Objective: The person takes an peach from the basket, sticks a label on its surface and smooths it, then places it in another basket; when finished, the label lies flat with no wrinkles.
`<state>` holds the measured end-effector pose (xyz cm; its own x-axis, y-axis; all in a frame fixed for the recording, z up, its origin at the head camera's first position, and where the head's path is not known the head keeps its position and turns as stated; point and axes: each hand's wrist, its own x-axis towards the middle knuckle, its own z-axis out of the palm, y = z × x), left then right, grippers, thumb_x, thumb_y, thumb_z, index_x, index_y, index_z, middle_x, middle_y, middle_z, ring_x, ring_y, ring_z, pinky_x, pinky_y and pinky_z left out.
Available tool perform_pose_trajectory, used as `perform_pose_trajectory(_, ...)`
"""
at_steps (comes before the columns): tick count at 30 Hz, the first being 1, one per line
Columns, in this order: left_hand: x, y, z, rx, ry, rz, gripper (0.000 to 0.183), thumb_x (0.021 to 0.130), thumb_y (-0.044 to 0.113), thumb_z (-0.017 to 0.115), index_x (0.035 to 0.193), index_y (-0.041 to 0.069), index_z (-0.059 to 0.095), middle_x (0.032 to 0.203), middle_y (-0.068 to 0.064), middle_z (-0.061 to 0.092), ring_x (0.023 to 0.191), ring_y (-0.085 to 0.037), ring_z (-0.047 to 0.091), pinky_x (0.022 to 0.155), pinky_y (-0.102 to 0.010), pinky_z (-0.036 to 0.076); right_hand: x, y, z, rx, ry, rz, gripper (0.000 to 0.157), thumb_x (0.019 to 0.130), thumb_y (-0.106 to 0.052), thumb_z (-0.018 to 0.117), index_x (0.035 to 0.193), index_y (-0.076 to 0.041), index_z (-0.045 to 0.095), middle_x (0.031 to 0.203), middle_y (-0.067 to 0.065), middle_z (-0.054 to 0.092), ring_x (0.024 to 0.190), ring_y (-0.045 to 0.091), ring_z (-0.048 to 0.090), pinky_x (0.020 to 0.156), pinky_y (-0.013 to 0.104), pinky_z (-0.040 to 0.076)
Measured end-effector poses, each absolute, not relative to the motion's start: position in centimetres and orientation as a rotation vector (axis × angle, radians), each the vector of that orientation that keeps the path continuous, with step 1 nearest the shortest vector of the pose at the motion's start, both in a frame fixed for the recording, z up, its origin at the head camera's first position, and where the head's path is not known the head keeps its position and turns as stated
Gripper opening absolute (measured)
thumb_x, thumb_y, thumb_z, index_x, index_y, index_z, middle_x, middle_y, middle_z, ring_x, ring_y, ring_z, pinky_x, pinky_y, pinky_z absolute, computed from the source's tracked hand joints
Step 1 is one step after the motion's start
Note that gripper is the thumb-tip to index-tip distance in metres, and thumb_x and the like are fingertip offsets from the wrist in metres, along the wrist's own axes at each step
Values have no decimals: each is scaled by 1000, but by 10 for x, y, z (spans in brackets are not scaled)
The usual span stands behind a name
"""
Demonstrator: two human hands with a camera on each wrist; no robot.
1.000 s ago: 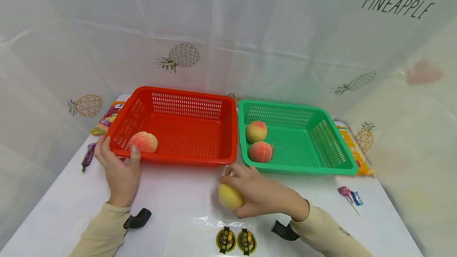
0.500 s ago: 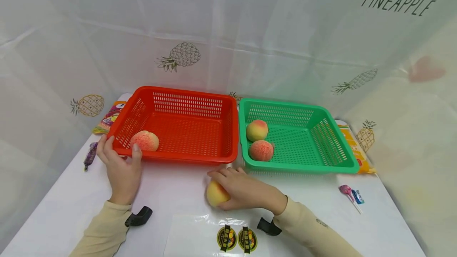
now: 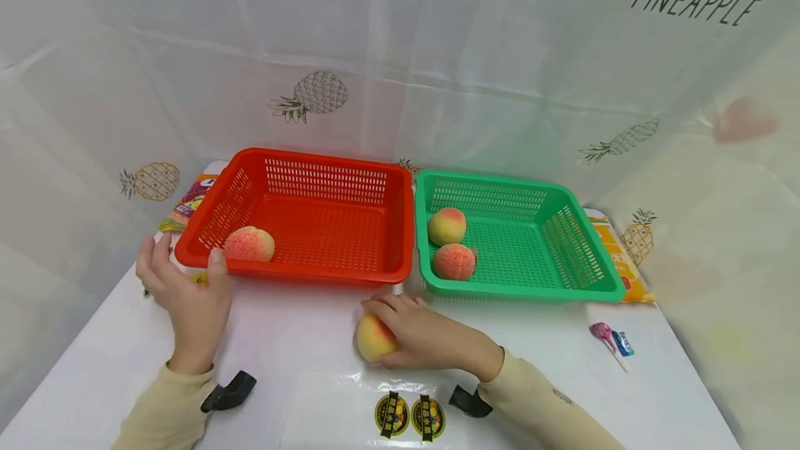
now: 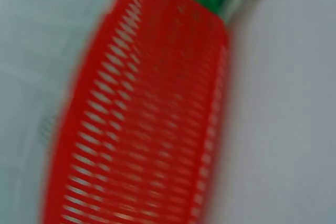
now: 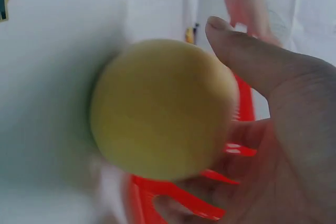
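Observation:
On the table in front of the baskets, my right hand (image 3: pixel 425 335) holds a yellow peach with a red blush (image 3: pixel 373 340). Its thumb and fingers curl round the fruit, as the right wrist view also shows for the peach (image 5: pixel 163 111). My left hand (image 3: pixel 190 307) is at the front left corner of the red basket (image 3: pixel 331 273), fingers spread and off the rim, the thumb tip in front of it. One pink peach (image 3: pixel 250 244) lies inside that basket. The left wrist view is blurred and shows the red basket (image 4: pixel 157 103) without the left hand.
Right of the red basket stands a green basket (image 3: pixel 531 290) with a yellow-red peach (image 3: pixel 447 226) and a pink peach (image 3: pixel 455 262). A lollipop (image 3: pixel 603 331) lies at the right. Snack bags (image 3: pixel 194 200) sit by the outer sides. A clear bag with round labels (image 3: pixel 392 415) lies in front.
The right hand has moved left with the peach, then almost stopped. The left hand has let go of the red basket's rim and shifted left. The red basket's left end has shifted slightly left.

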<state>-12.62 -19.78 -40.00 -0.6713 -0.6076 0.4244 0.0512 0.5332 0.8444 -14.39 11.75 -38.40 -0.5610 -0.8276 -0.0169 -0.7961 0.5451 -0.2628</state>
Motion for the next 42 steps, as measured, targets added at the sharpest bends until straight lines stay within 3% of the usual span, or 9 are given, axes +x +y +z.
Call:
perform_pose_trajectory(3, -95, -186, -387, 598, -2311, -1118, 43, 87, 31, 50, 123, 8, 40, 122, -10, 30, 104, -20, 33, 85, -44, 20, -140, 126, -377, -1397, 2691, -374, 71, 76, -54, 59, 131, -17, 35, 129, -4, 37, 117, 13, 37, 92, 41, 39)
perform_pose_trajectory(5, -73, -177, -386, 711, -2647, -1056, 53, 86, 47, 48, 114, 3, 46, 109, -17, 35, 91, -25, 37, 78, -45, 25, -136, 135, -370, -1380, 2738, -378, 72, 77, -54, 59, 132, -15, 34, 129, -3, 37, 117, 13, 38, 94, 34, 40)
perform_pose_trajectory(9, -39, -162, -423, 691, -3284, -893, 86, 63, 82, 40, 98, 4, 51, 92, -13, 42, 76, -24, 43, 64, -36, 38, -126, 153, -358, -1320, 2793, -398, 75, 79, -52, 56, 138, -15, 27, 132, -1, 35, 119, 13, 38, 95, 30, 39)
perform_pose_trajectory(12, -27, -147, -449, 609, -3466, -875, 87, 51, 85, 45, 87, 6, 52, 82, -8, 40, 69, -19, 41, 56, -30, 34, -120, 161, -355, -1290, 2804, -439, 74, 82, -52, 53, 139, -17, 23, 134, -2, 33, 121, 14, 38, 95, 33, 39)
perform_pose_trajectory(18, -20, -124, -453, 442, -3495, -796, 79, 47, 80, 56, 77, 7, 47, 76, -6, 35, 65, -18, 36, 53, -29, 31, -108, 163, -357, -1290, 2820, -488, 68, 84, -52, 49, 138, -19, 25, 132, -6, 34, 120, 8, 38, 95, 30, 40)
perform_pose_trajectory(26, -23, -124, -454, 447, -3372, -1131, 59, 57, 64, 66, 76, 11, 48, 73, -1, 38, 63, -13, 37, 52, -25, 31, -94, 159, -362, -1363, 2838, -456, 60, 86, -49, 47, 134, -17, 33, 127, -8, 40, 115, 6, 43, 92, 27, 41)
perform_pose_trajectory(30, -22, -125, -440, 269, -3057, -2024, 59, 73, 51, 63, 106, 4, 52, 86, -4, 56, 71, -11, 53, 57, -25, 45, -90, 158, -364, -1384, 2825, -465, 53, 88, -47, 46, 131, -17, 37, 121, -9, 47, 108, 4, 47, 89, 26, 43)
perform_pose_trajectory(33, -23, -127, -424, 122, -2655, -2741, 65, 85, 40, 54, 132, 2, 31, 110, -11, 57, 89, -21, 58, 71, -36, 51, -90, 158, -367, -1388, 2812, -497, 47, 89, -45, 46, 127, -17, 42, 113, -9, 53, 103, 4, 51, 85, 26, 44)
perform_pose_trajectory(42, -40, -132, -389, -61, -2282, -3084, 48, 95, 24, 38, 136, 11, 17, 123, -11, 50, 103, -27, 53, 85, -39, 45, -96, 166, -368, -1023, 2523, -1026, 22, 90, -38, 47, 108, -30, 55, 93, -18, 59, 83, -1, 54, 77, 22, 45)
